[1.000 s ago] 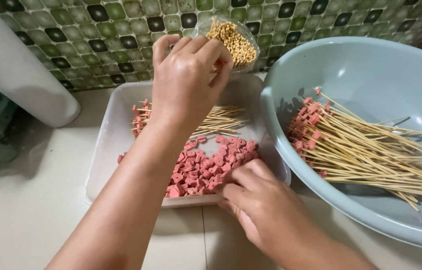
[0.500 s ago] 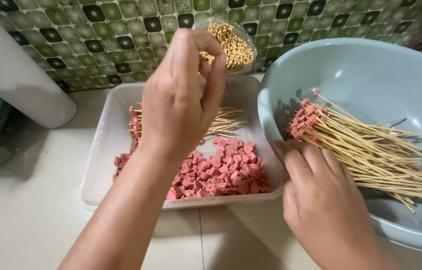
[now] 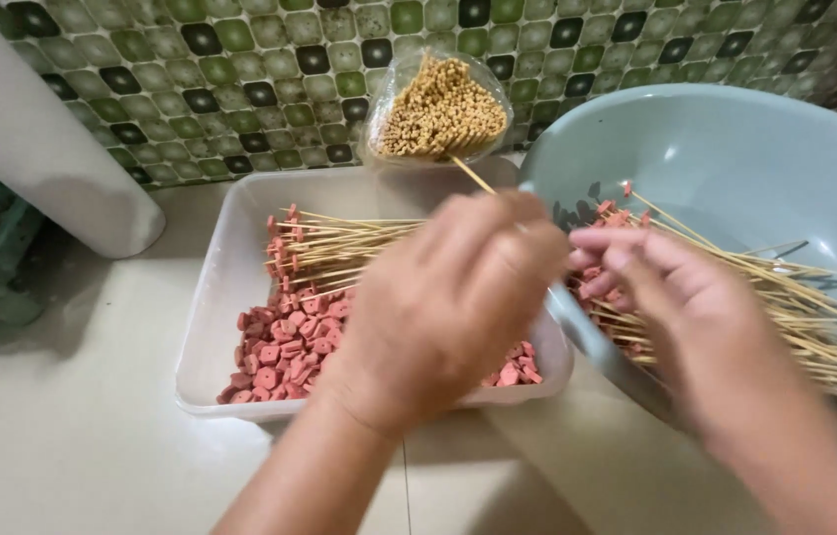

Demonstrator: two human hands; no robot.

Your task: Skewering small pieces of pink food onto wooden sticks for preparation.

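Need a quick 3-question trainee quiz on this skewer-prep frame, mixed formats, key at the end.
1. True or false: the left hand holds a bare bamboo skewer over the white tray.
2. Where do the finished skewers on the right side lie? A) in the grey-blue basin B) on the floor C) in the clear bag of sticks
3. What loose food fills the near part of the white tray?

Key
1. True; the stick pokes up out of the fist.
2. A; the right hand is over them at the basin's rim.
3. Pink sausage slices, beside a row of loaded skewers.
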